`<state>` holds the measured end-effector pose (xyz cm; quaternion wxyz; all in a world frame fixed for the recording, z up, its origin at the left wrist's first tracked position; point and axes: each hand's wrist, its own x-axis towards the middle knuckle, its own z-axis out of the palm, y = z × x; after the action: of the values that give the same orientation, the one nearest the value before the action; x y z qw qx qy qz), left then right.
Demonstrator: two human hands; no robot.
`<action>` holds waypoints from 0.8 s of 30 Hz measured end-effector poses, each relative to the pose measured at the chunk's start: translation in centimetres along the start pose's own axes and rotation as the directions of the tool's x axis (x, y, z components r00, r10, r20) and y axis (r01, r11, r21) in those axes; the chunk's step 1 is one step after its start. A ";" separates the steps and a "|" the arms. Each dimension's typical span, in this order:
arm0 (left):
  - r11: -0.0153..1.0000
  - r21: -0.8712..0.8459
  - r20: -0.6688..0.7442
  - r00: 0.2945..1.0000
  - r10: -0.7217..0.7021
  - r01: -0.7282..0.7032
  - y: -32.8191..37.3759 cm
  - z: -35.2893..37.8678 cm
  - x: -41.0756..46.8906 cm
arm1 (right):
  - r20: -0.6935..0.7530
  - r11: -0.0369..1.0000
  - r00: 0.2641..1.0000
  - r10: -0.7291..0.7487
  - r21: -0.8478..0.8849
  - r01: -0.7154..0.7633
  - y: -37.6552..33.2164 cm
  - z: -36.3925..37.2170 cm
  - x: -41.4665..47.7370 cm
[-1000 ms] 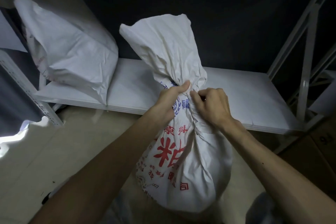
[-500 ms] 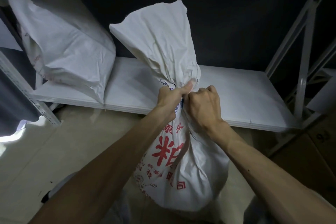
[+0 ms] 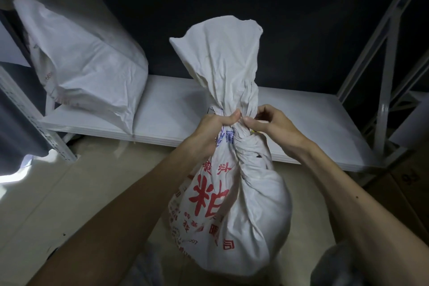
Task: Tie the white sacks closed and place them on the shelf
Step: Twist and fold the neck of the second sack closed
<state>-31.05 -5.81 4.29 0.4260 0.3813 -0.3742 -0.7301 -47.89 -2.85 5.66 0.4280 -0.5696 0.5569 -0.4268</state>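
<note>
A white sack [image 3: 250, 204] with red printed characters stands upright in front of me on the floor, its neck twisted and its loose top flaring upward. My left hand [image 3: 209, 132] grips the twisted neck from the left, thumb on top. From the right, my right hand [image 3: 267, 123] pinches the neck between thumb and curled fingers. A second white sack [image 3: 88, 58] leans at the left end of the white shelf [image 3: 301, 123].
The shelf board runs across the view behind the sack, bare between the leaning sack and the grey metal uprights [image 3: 385, 90] at the right. A perforated upright [image 3: 34, 123] stands at the left. Pale floor lies below; a cardboard box [image 3: 408, 183] sits at the far right.
The sack's flared top has swung from leaning left to more upright. My right hand has shifted from a full fist round the neck to a pinch on its right side.
</note>
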 end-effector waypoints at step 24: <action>0.884 0.447 0.280 0.960 0.010 -0.139 0.7 -0.3 -1.0 | -0.059 0.927 0.984 0.165 0.351 -0.135 -0.7 1.8 0.2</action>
<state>-30.24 -5.18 5.01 0.2960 0.3542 -0.6061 -0.6478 -45.97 -3.01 5.90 0.5280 -0.4221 0.5335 -0.5084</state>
